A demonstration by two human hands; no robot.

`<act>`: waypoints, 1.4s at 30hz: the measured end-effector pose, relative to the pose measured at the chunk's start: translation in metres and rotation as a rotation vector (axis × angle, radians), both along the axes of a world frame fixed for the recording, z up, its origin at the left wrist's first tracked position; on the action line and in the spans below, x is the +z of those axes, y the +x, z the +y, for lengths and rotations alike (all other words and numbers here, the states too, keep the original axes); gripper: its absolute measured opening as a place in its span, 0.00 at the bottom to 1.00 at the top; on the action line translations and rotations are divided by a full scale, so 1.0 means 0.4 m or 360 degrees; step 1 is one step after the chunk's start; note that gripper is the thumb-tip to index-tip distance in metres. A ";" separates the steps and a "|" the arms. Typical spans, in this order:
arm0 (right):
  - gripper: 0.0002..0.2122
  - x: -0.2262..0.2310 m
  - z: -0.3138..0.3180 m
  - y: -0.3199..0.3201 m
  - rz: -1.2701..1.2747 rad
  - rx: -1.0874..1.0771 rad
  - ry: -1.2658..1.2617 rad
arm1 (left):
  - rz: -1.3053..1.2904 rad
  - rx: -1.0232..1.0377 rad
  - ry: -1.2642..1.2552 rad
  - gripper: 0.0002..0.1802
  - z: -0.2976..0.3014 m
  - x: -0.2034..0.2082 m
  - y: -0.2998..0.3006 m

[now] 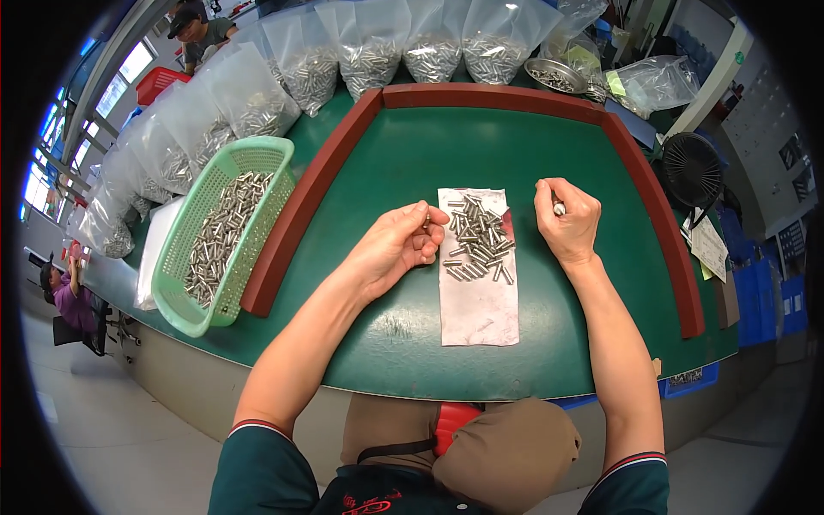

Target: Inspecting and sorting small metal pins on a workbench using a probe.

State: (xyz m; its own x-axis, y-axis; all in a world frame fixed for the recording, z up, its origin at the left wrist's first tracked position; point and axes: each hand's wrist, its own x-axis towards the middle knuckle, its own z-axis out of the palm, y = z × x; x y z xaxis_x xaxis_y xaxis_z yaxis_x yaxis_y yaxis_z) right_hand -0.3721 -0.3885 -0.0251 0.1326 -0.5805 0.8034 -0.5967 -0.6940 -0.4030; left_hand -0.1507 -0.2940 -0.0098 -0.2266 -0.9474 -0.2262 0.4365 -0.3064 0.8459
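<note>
Short, shiny silver cylinders (477, 227) are lying heaped; left fingers (417, 209) are pinching one, right fingers (581, 202) curling round more

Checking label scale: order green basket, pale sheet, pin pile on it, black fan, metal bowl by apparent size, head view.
1. Green basket
2. Pale sheet
3. Pin pile, black fan: look alike, unranked
4. Metal bowl
</note>
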 end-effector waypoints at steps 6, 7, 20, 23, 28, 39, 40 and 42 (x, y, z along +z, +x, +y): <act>0.06 0.001 -0.004 0.004 -0.0012 0.0002 0.0017 | -0.0922 0.0061 -0.0303 0.16 0.011 0.019 -0.017; 0.06 0.000 -0.006 0.001 -0.0014 0.0002 0.0016 | -0.1235 0.0055 -0.0398 0.12 0.010 0.015 -0.024; 0.05 -0.007 -0.004 0.000 -0.0026 -0.0013 0.0027 | -0.1973 0.0014 -0.1070 0.08 0.002 0.005 -0.057; 0.06 -0.007 -0.005 -0.004 -0.0023 -0.0028 0.0034 | -0.2054 0.0020 -0.1273 0.08 0.002 0.004 -0.059; 0.06 -0.007 -0.006 0.002 0.0002 -0.0026 0.0056 | -0.1954 -0.0046 -0.1069 0.09 -0.004 0.014 -0.060; 0.05 -0.005 -0.005 -0.002 -0.0025 -0.0032 0.0027 | -0.1818 0.0051 -0.1085 0.09 0.003 0.010 -0.057; 0.05 -0.005 -0.005 -0.002 -0.0014 -0.0028 0.0017 | -0.1807 0.0048 -0.1030 0.09 0.003 0.012 -0.053; 0.05 -0.003 -0.005 -0.001 -0.0024 -0.0037 0.0026 | -0.1600 0.0054 -0.0803 0.08 0.003 0.011 -0.044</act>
